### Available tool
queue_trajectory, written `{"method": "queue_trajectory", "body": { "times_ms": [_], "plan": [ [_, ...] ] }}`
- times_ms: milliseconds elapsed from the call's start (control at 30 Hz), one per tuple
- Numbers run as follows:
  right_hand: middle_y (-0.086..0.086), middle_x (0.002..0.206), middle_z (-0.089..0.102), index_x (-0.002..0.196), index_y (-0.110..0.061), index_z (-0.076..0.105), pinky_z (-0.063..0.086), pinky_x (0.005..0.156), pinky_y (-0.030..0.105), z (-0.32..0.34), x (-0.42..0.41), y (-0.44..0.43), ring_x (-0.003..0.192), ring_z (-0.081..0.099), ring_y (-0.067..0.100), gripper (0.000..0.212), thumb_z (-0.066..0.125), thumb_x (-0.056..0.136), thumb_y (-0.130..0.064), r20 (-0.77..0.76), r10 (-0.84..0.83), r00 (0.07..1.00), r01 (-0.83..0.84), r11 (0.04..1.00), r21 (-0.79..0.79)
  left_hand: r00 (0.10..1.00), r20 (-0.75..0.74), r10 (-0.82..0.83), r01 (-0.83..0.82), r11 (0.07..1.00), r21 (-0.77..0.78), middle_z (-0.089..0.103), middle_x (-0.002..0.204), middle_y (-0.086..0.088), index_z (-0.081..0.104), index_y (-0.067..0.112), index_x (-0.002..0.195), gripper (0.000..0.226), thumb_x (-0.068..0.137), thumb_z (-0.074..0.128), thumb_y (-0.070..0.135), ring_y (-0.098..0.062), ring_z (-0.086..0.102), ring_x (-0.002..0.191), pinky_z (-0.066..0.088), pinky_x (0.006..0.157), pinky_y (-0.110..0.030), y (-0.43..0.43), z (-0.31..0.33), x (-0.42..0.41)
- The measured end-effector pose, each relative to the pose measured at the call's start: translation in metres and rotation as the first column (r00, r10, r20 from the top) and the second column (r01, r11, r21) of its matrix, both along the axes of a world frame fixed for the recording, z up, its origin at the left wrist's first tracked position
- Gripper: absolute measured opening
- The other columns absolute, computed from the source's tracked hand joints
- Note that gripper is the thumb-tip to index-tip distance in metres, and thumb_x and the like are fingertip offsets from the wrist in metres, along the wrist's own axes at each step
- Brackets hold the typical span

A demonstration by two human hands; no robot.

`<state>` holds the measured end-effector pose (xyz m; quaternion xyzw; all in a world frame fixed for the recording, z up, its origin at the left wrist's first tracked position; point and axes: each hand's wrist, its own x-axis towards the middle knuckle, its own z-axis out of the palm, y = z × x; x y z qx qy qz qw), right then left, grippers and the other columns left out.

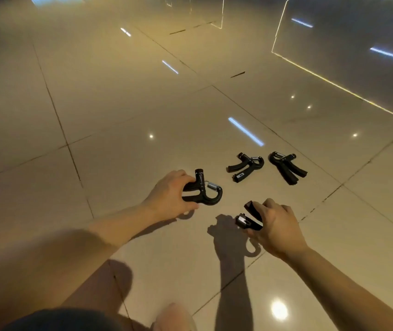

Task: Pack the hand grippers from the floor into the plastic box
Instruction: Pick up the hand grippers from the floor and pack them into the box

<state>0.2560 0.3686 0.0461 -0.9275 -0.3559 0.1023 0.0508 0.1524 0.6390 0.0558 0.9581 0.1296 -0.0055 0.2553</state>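
left hand [171,194]: fingers curled round handles of black plastic hand gripper with steel coil spring [202,191] | right hand [274,225]: fingers and thumb wrapped on second black hand gripper [250,217] | third black gripper [244,167] and fourth black gripper [287,167]: side by side on glossy beige tiled floor [119,115], 1 o'clock of hands | clear-walled shape [358,44]: far at 2 o'clock, blurred, possibly the plastic box

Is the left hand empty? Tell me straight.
No, the left hand grips a black hand gripper by its handles, with the spring end sticking out to the right.
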Motion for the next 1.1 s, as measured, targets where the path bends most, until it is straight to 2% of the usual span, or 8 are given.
{"method": "queue_trajectory", "body": {
  "times_ms": [200, 267, 400, 500, 700, 833, 933, 1100],
  "plan": [
    [-0.007, 0.107, 0.053, 0.129, -0.030, 0.055, 0.037, 0.103, 0.034, 0.102, -0.031, -0.134, 0.097, 0.050, 0.014, 0.061, 0.070, 0.080, -0.063, 0.089, -0.045, 0.995, 0.040, 0.998, 0.054, 0.980, 0.101, -0.174, 0.167, 0.984, 0.068, 0.056, 0.106, 0.011, 0.062, 0.022, 0.130, 0.066, 0.074, 0.085, 0.048, -0.011, 0.056, 0.098, 0.050, 0.087, -0.029, -0.134, 0.104, 0.007],
    [-0.007, 0.111, 0.053, 0.134, -0.029, 0.053, 0.036, 0.106, 0.035, 0.128, -0.045, -0.183, 0.100, 0.050, 0.013, 0.066, 0.070, 0.080, -0.063, 0.098, -0.082, 0.992, 0.075, 0.994, 0.077, 0.970, 0.111, -0.215, 0.207, 0.975, 0.079, 0.057, 0.103, 0.008, 0.066, 0.019, 0.125, 0.061, 0.073, 0.086, 0.045, -0.013, 0.057, 0.095, 0.052, 0.085, -0.032, -0.183, 0.133, 0.005],
    [-0.006, 0.112, 0.053, 0.136, -0.028, 0.053, 0.036, 0.103, 0.033, 0.175, -0.078, -0.287, 0.100, 0.047, 0.014, 0.070, 0.070, 0.079, -0.063, 0.126, -0.131, 0.983, 0.115, 0.986, 0.120, 0.941, 0.144, -0.306, 0.281, 0.945, 0.169, 0.052, 0.094, 0.006, 0.070, 0.018, 0.112, 0.050, 0.072, 0.086, 0.044, -0.016, 0.051, 0.091, 0.044, 0.073, -0.030, -0.285, 0.183, -0.004],
    [-0.005, 0.112, 0.054, 0.136, -0.027, 0.054, 0.036, 0.101, 0.033, 0.202, -0.100, -0.361, 0.100, 0.050, 0.016, 0.069, 0.070, 0.079, -0.063, 0.151, -0.157, 0.976, 0.140, 0.983, 0.116, 0.917, 0.157, -0.367, 0.327, 0.916, 0.232, 0.058, 0.101, 0.005, 0.069, 0.021, 0.115, 0.055, 0.072, 0.084, 0.050, -0.017, 0.055, 0.097, 0.051, 0.082, -0.035, -0.355, 0.211, -0.018],
    [-0.009, 0.106, 0.052, 0.132, -0.031, 0.056, 0.040, 0.101, 0.035, 0.236, -0.140, -0.500, 0.099, 0.050, 0.014, 0.065, 0.072, 0.077, -0.062, 0.153, -0.219, 0.964, 0.199, 0.970, 0.139, 0.885, 0.143, -0.444, 0.388, 0.870, 0.305, 0.057, 0.096, 0.009, 0.068, 0.024, 0.115, 0.054, 0.071, 0.084, 0.051, -0.014, 0.055, 0.094, 0.048, 0.080, -0.033, -0.482, 0.242, -0.053],
    [-0.005, 0.112, 0.054, 0.137, -0.027, 0.054, 0.039, 0.105, 0.036, 0.253, -0.164, -0.583, 0.106, 0.050, 0.014, 0.068, 0.072, 0.079, -0.058, 0.115, -0.269, 0.956, 0.256, 0.960, 0.115, 0.864, 0.162, -0.478, 0.418, 0.857, 0.301, 0.060, 0.101, 0.006, 0.067, 0.022, 0.118, 0.056, 0.073, 0.084, 0.050, -0.015, 0.056, 0.097, 0.050, 0.086, -0.036, -0.572, 0.251, -0.072],
    [-0.004, 0.112, 0.054, 0.139, -0.024, 0.054, 0.040, 0.102, 0.035, 0.261, -0.177, -0.642, 0.104, 0.050, 0.015, 0.070, 0.073, 0.079, -0.057, 0.083, -0.321, 0.944, 0.314, 0.945, 0.088, 0.853, 0.164, -0.495, 0.436, 0.849, 0.297, 0.062, 0.103, 0.005, 0.067, 0.021, 0.116, 0.055, 0.073, 0.085, 0.050, -0.017, 0.057, 0.098, 0.051, 0.087, -0.037, -0.638, 0.251, -0.081],
    [-0.005, 0.108, 0.054, 0.141, -0.021, 0.053, 0.045, 0.102, 0.041, 0.262, -0.193, -0.728, 0.105, 0.053, 0.018, 0.078, 0.078, 0.075, -0.055, 0.043, -0.437, 0.898, 0.426, 0.890, 0.163, 0.857, 0.156, -0.491, 0.453, 0.862, 0.227, 0.063, 0.105, 0.005, 0.067, 0.020, 0.119, 0.058, 0.072, 0.087, 0.047, -0.016, 0.058, 0.097, 0.052, 0.085, -0.034, -0.728, 0.236, -0.092]
  ]
}}
